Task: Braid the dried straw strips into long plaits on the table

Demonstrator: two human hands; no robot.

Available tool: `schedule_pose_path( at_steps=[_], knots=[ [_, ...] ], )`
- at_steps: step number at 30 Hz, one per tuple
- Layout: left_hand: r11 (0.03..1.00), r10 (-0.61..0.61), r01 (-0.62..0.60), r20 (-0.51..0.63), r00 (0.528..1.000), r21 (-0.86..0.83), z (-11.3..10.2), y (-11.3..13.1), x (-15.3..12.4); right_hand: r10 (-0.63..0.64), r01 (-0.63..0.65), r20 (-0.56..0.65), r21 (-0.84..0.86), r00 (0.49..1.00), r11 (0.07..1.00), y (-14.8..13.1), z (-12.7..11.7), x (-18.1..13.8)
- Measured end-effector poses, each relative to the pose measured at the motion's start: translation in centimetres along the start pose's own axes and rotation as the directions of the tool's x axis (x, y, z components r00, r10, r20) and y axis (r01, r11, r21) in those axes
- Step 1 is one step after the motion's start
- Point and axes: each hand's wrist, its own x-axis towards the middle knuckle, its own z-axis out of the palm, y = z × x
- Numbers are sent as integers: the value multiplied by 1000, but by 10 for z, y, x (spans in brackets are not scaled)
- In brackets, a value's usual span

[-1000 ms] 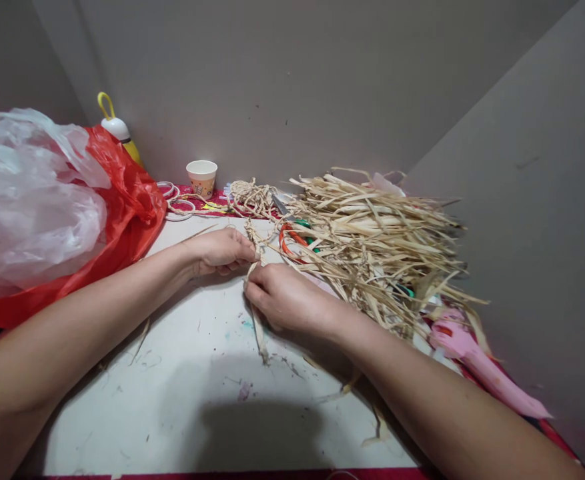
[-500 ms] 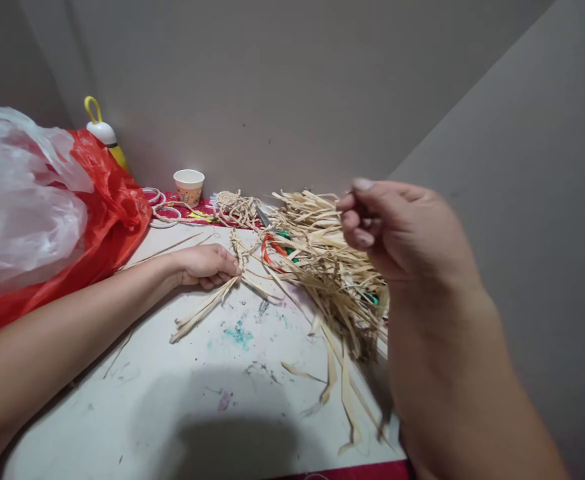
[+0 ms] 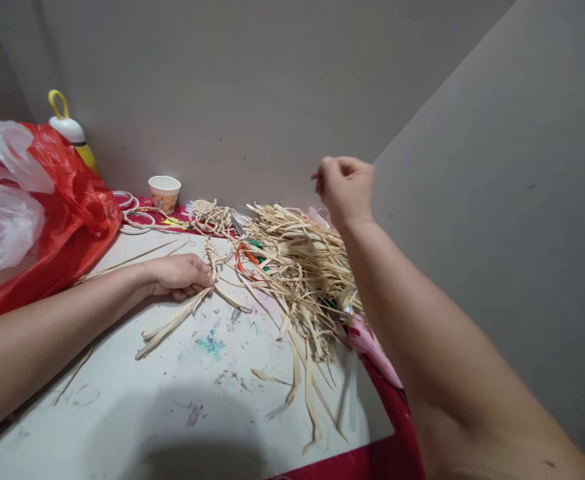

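My left hand (image 3: 185, 275) rests on the white board, its fingers pinched round a braid (image 3: 212, 252) of pale dried plant strips. Loose strip ends (image 3: 172, 327) fan out from the pinch toward the lower left. Up in the air above the far right side, my right hand (image 3: 347, 190) is closed with its fingers curled; whether anything thin is between them I cannot make out. Below and left of it lies a tangled pile of dried strips (image 3: 297, 250). Orange-handled scissors (image 3: 242, 261) are partly buried at the pile's left edge.
A paper cup (image 3: 165, 195) stands at the back beside white rings (image 3: 139, 223) and a coiled braided cord (image 3: 212, 215). Red and white plastic bags (image 3: 79, 220) and a yellow bottle (image 3: 67, 128) fill the left. Grey walls (image 3: 222, 87) close off the back and right.
My right hand has moved away from me, farther toward the wall above the pile. My left hand keeps its pinch on the braid. The view has shifted slightly right.
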Motion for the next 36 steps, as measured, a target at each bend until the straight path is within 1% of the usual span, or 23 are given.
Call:
schedule_pose_path(
  at_steps=[2,3,4,6,7,8,9,10,12,15,18,20,22,24,26,28,30,32,34,36],
  knots=[
    [1000,5,-5,6,1000,12,-1,-1,1,-116,123,53,-157,992,980,2,1,10],
    [1000,10,-10,7,1000,16,-1,-1,1,-129,142,80,-189,988,972,4,-1,15],
    [1000,16,-16,8,1000,19,-2,-2,2,-108,123,88,-197,990,973,8,-4,19],
    [999,25,-26,13,1000,21,-2,-3,2,5,10,76,-207,997,978,17,-10,23],
    [999,28,-29,17,999,23,-3,-4,3,83,-59,101,-226,991,972,24,-13,23],
    [999,31,-32,20,999,26,-3,-5,3,161,-121,143,-258,977,959,30,-14,22],
    [999,34,-34,20,999,31,-4,-5,3,239,-174,207,-291,949,941,38,-14,19],
    [999,36,-37,20,999,34,-4,-5,3,281,-198,253,-310,926,930,44,-13,16],
    [998,40,-41,10,999,38,-3,-5,2,288,-194,288,-312,913,930,56,-7,8],
    [999,38,-38,3,999,38,-3,-4,-1,235,-160,278,-268,931,950,64,3,4],
    [998,37,-37,6,999,51,-2,-3,-4,190,-149,206,-198,960,969,56,1,11],
    [998,38,-38,3,999,59,-2,-3,-4,167,-147,139,-142,976,979,42,-12,17],
    [997,41,-41,6,999,60,-1,-2,-5,153,-147,99,-60,983,987,23,-31,19],
    [997,46,-46,11,999,58,-1,-2,-5,154,-171,117,155,981,973,5,-51,17],
    [997,49,-50,9,999,59,-2,-2,-5,198,-238,164,276,966,931,-10,-68,10],
    [997,49,-50,9,999,59,-2,-3,-4,243,-306,212,347,946,887,-16,-81,0],
    [997,50,-50,13,999,60,-3,-4,-4,272,-358,250,426,929,831,-15,-89,-11],
    [997,54,-55,16,998,63,-3,-4,-3,301,-405,279,482,912,777,-8,-91,-22],
    [996,57,-58,11,998,71,-4,-5,-2,332,-459,336,446,881,768,2,-88,-32],
    [995,57,-57,9,998,77,-4,-5,0,372,-498,401,276,837,822,14,-81,-41]
  ],
)
